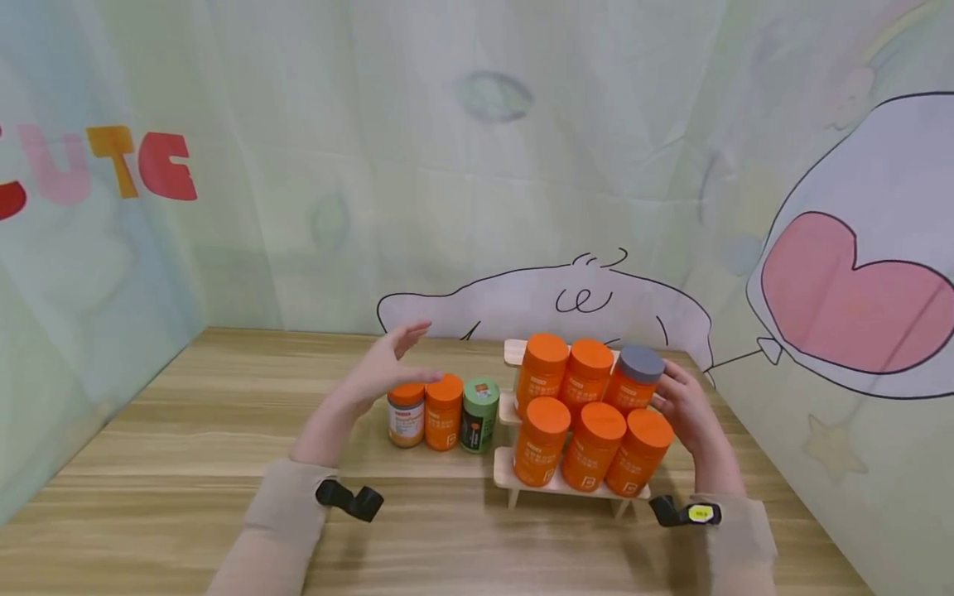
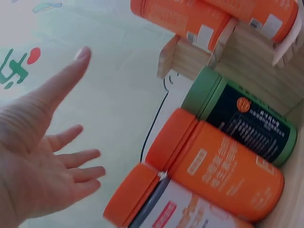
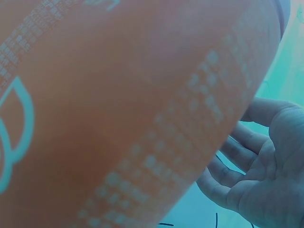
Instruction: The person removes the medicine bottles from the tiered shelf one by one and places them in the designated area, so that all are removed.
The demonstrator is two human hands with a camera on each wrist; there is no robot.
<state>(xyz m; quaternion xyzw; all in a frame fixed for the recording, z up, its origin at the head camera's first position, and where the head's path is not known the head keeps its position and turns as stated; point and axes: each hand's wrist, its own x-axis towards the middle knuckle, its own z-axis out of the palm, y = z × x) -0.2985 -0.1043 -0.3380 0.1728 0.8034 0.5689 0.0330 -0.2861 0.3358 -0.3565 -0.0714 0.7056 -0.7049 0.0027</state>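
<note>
My left hand (image 1: 387, 364), fingers and thumb spread, hovers over a white-labelled jar with an orange lid (image 1: 406, 418); nothing is in it. Beside that jar stand an orange jar (image 1: 444, 418) and a green-lidded dark jar (image 1: 479, 418). The left wrist view shows the left palm (image 2: 33, 175) apart from these jars. My right hand (image 1: 689, 406) is at the right side of a grey-lidded orange jar (image 1: 632, 385) on a wooden tiered rack (image 1: 507, 472). Its fingers are loosely bent. In the right wrist view an orange jar (image 3: 118, 104) hides some fingertips, so contact is unclear.
Several orange-lidded jars stand on the rack, among them a front-left one (image 1: 542, 443), a front-right one (image 1: 639, 454) and a back-left one (image 1: 542, 372). The wooden table (image 1: 186, 447) meets a printed curtain (image 1: 298, 165) at the back.
</note>
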